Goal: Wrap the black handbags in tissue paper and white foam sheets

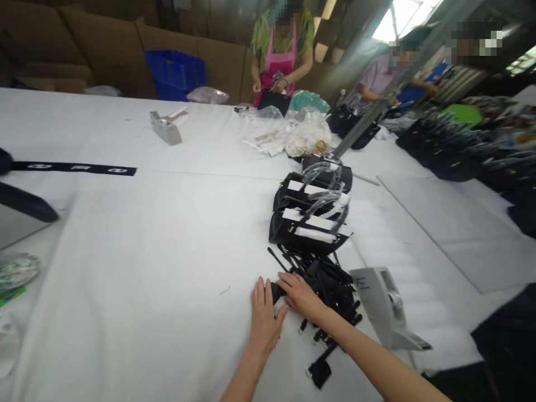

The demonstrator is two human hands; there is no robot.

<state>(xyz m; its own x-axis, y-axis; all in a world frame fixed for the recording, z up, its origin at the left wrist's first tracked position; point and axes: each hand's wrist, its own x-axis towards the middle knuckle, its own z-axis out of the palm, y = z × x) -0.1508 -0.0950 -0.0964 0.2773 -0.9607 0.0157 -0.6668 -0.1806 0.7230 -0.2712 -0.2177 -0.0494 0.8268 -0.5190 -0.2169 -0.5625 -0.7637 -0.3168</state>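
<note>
My left hand (264, 319) lies flat on the white table with its fingers stretched out, touching the edge of a black strap piece (277, 292). My right hand (298, 294) rests palm down on the same black piece, at the near end of a pile of black straps (330, 290) with metal clasps. Beyond the pile stand three black handbags (310, 215) in a row, their handles wrapped in clear plastic and white paper strips across their tops.
A grey tape dispenser (385, 307) sits right of the straps, another (165, 127) at the far left. A black printed strip (73, 167) lies at left. Three people work at the far side among plastic bags (288, 134) and many black bags (469, 151).
</note>
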